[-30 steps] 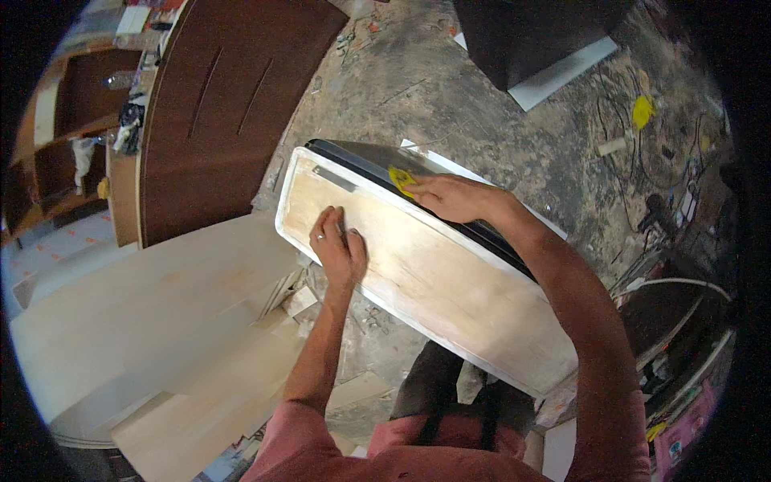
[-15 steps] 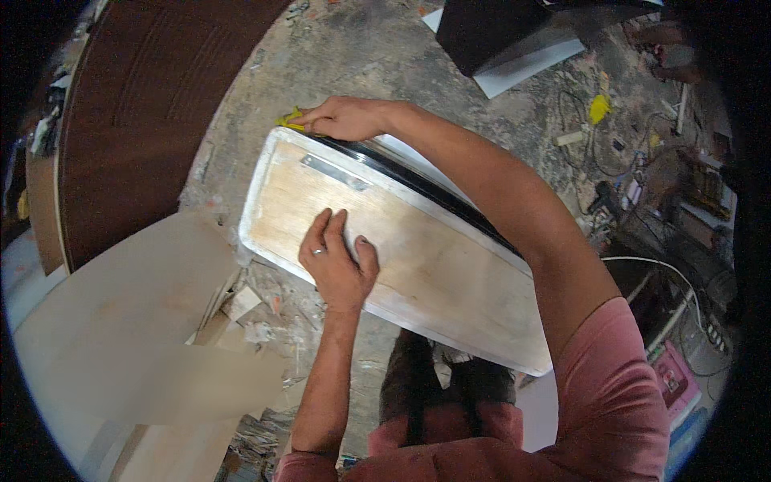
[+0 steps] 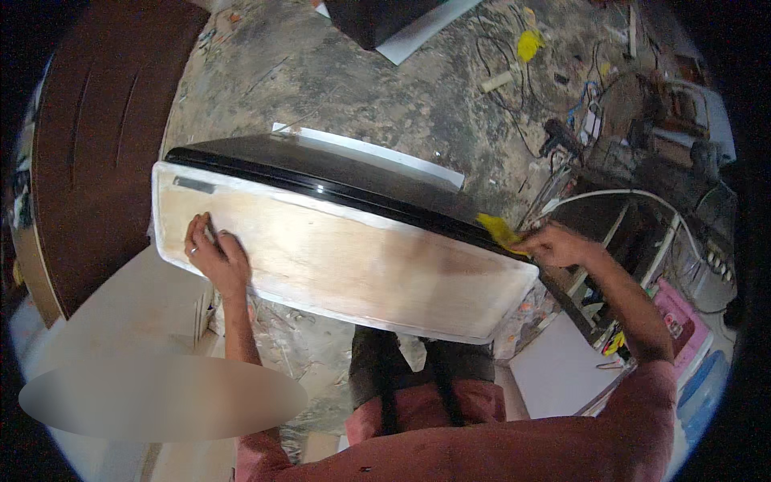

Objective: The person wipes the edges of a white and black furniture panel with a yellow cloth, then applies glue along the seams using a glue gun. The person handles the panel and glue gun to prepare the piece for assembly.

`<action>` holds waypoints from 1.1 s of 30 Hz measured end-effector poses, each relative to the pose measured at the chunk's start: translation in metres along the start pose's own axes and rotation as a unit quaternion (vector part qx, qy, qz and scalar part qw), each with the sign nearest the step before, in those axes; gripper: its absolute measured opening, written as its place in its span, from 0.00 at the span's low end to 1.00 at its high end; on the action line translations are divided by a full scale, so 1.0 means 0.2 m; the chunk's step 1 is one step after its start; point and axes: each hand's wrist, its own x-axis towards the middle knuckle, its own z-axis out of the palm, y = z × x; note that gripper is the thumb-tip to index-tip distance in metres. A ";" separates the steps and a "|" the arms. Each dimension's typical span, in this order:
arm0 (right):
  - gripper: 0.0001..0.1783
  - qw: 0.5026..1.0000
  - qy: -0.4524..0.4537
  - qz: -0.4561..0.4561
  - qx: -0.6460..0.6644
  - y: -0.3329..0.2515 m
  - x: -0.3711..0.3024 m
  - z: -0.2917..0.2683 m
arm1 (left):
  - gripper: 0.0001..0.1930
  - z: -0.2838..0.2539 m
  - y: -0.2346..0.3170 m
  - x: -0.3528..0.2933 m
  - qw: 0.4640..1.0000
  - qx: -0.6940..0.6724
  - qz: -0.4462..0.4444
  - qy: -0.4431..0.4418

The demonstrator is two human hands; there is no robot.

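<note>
A long piece of furniture lies across the middle, its pale wooden face (image 3: 345,253) framed by a white edge and its glossy black side (image 3: 353,181) turned away from me. My left hand (image 3: 217,255) rests on the left part of the wooden face, fingers spread and slightly bent, below a small metal plate (image 3: 194,185) set near the corner. At the far right end, my right hand (image 3: 556,245) is closed on a limp yellow cloth (image 3: 499,231), which touches the black edge. The fingers partly hide the cloth.
A white strip (image 3: 369,157) lies behind the black side. A dark brown panel (image 3: 104,153) stands at left, beside a pale board. Cables, a drill-like tool (image 3: 558,138) and a yellow thing (image 3: 529,45) lie on the floor at right, near a pink container (image 3: 679,317).
My right hand has swept with the yellow cloth along the black edge from the left end to the right end. My left hand stays on the wooden face; the view has shifted.
</note>
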 end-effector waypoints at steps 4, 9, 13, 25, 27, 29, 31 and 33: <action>0.22 0.987 -0.010 0.136 -0.089 0.32 -0.49 0.05 | 0.22 0.03 -0.05 0.00 0.999 0.019 0.043 -0.007; 0.17 0.949 0.275 -0.007 0.156 0.47 -0.41 0.15 | 0.23 0.04 -0.10 -0.02 1.000 0.006 0.004 -0.016; 0.15 0.928 0.233 -0.180 0.228 0.44 -0.12 0.23 | 0.22 0.05 -0.14 -0.01 1.000 -0.015 0.005 -0.006; 0.11 0.904 0.345 -0.244 0.055 -0.08 0.39 0.19 | 0.22 0.02 0.02 0.00 1.000 0.007 -0.007 0.002; 0.10 0.917 0.324 -0.229 0.045 -0.29 0.58 0.13 | 0.21 0.01 0.03 0.01 0.999 0.040 0.006 0.005; 0.09 0.922 0.302 -0.231 0.070 -0.54 0.79 0.06 | 0.21 0.01 0.03 0.02 0.999 0.023 -0.017 0.021; 0.10 0.919 0.303 -0.248 0.055 -0.83 1.07 -0.02 | 0.21 0.01 0.03 0.03 0.999 0.030 -0.018 0.029; 0.12 0.894 0.321 -0.302 0.078 -1.14 1.38 -0.11 | 0.22 0.00 0.02 0.03 0.998 0.048 -0.037 0.019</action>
